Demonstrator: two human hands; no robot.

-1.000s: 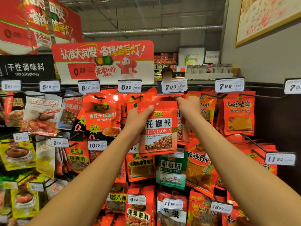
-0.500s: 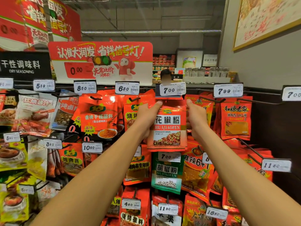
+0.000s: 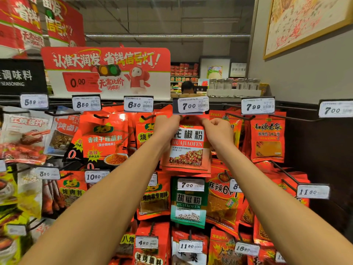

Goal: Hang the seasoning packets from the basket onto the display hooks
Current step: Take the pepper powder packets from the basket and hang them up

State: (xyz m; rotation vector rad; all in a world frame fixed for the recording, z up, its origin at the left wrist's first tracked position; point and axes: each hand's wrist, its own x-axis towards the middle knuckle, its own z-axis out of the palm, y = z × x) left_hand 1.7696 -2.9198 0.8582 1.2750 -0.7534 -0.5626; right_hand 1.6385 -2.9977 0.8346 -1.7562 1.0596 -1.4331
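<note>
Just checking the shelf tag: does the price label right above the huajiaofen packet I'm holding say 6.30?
No, the price label directly above the huajiaofen packet reads 7.00.

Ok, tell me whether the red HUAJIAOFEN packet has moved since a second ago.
Yes. The red HUAJIAOFEN packet has risen: its top now sits just below the white 7.00 price tag, closer than before.

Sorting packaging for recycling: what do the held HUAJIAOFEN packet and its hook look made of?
HUAJIAOFEN packet: probably glossy printed plastic film; it shows sheen and flexes between the left hand and right hand. Its hook is hidden; a neighbouring hook looks like thin dark metal wire.
</note>
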